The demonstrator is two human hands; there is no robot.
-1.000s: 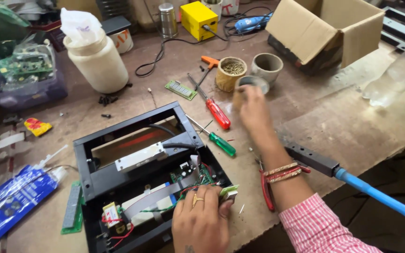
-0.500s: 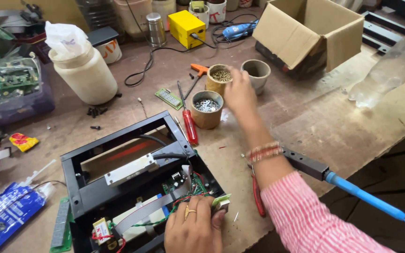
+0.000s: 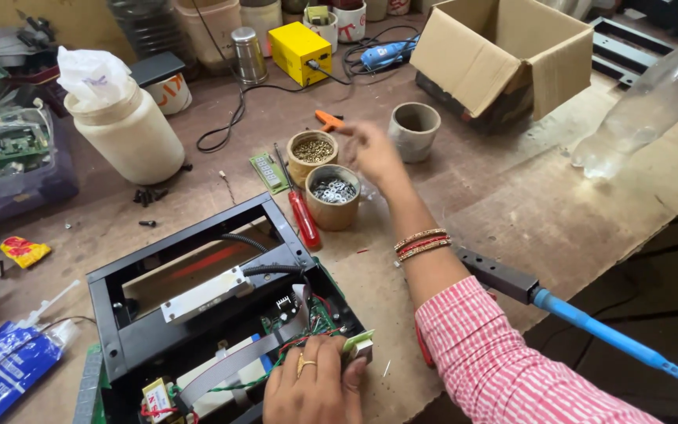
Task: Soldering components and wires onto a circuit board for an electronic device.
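Right hand (image 3: 370, 153) blurred, reaching over cup of washers (image 3: 333, 195), fingers spread. Left hand (image 3: 311, 389) resting on open black device (image 3: 198, 314), pinching small green part (image 3: 357, 345).

Two filled cups (image 3: 333, 196) behind the open device case (image 3: 198, 314), screwdriver (image 3: 301, 216) between, cardboard box (image 3: 504, 59) far right.

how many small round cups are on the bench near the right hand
3. One cup of washers sits just left of the right hand; a cup of small brass parts stands behind it; an empty grey cup stands right of the hand. Others may be hidden.
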